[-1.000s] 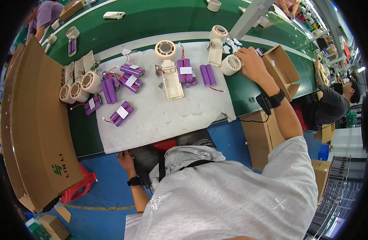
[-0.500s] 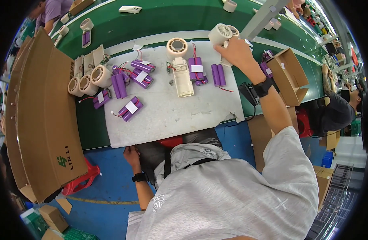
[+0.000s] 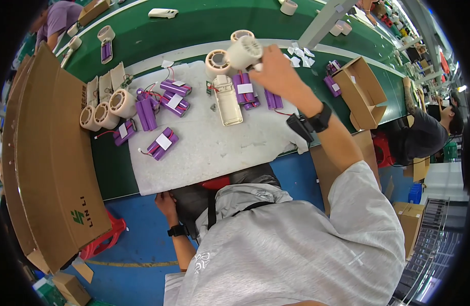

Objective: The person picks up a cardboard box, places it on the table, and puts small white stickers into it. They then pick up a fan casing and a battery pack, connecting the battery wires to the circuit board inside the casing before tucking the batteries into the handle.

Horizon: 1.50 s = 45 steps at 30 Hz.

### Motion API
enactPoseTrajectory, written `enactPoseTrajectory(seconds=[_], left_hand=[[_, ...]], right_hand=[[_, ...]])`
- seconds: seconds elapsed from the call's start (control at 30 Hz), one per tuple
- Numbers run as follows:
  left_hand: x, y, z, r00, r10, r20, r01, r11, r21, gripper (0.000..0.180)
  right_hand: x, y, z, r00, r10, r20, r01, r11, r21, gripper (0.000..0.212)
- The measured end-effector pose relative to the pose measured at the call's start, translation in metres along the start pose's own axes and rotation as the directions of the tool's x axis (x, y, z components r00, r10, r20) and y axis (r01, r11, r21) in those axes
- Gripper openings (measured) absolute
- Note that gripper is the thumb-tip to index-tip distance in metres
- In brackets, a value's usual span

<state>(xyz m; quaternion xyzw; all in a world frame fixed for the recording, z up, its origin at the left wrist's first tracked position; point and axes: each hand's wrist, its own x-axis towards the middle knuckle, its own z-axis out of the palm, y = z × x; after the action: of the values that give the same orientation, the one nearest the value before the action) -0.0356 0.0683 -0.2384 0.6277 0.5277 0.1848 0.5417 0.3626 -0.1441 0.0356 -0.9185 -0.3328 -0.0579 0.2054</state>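
"Grey cloth is closest: the person's shirt [image 3: 296,234]. What comes after it?"

"The left hand [image 3: 166,203], just beside the table's near edge, by the white mat's near left corner."

"Is it gripping anything?"

"Cannot tell; its fingers run up against something dark."

"And on the table [image 3: 112,176] itself?"

"The white mat [image 3: 209,158] reaches up to the near edge. Toward the mat's left edge lies a purple battery pack [image 3: 162,144] with a white label, and behind it more packs [image 3: 175,103] in a loose bunch with red wires."

"What stands left of those?"

"Three round cream parts [image 3: 106,117] in a row, near the big cardboard box [image 3: 56,153] at the table's left edge."

"The middle of the mat?"

"An open cream case [image 3: 228,104], one short end toward the near edge, with further purple packs [image 3: 243,89] to its right."

"Where is the other hand?"

"The right hand [image 3: 280,74] is over the far part of the mat, toward its right corner, fingers closed around a cream fan head [image 3: 241,53]. The fan head looks raised and tilted, a little blurred, its slotted face turned right."

"And farther off?"

"An open carton [image 3: 360,92] by the table's right edge, then white paper scraps [image 3: 300,54] toward the far edge, near a grey post [image 3: 322,30]."
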Motion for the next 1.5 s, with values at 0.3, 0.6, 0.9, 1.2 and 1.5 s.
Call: enactPoseTrajectory(seconds=[0.3, 0.6, 0.9, 1.2, 1.5], left_hand=[[0.003, -0.012, -0.001, 1.000, 0.022, -0.022, -0.022, 1.000, 0.016, 0.030], [-0.001, -0.006, -0.003, 0.992, 0.122, 0.000, -0.119, 0.968, 0.222, 0.031], [0.013, -0.029, 0.001, 0.990, 0.142, -0.004, -0.115, 0.816, 0.567, 0.029], [0.010, -0.015, -0.004, 0.918, 0.374, 0.132, -0.389, 0.782, 0.487, 0.036], [0.018, -0.014, 0.003, 0.949, 0.305, 0.079, -0.281, 0.703, 0.653, 0.046]], right_hand=[[-0.009, -0.017, -0.031, 0.975, -0.007, 0.223, 0.021, 0.998, -0.060, 0.051], [0.019, 0.087, -0.087, 0.894, 0.162, 0.417, -0.327, 0.873, 0.362, 0.076], [0.008, 0.138, 0.006, 0.934, 0.342, -0.103, -0.356, 0.912, -0.206, 0.103], [0.024, 0.116, 0.028, 0.908, 0.391, -0.150, -0.415, 0.889, -0.196, 0.100], [0.028, 0.124, 0.036, 0.902, 0.340, -0.266, -0.413, 0.860, -0.299, 0.067]])
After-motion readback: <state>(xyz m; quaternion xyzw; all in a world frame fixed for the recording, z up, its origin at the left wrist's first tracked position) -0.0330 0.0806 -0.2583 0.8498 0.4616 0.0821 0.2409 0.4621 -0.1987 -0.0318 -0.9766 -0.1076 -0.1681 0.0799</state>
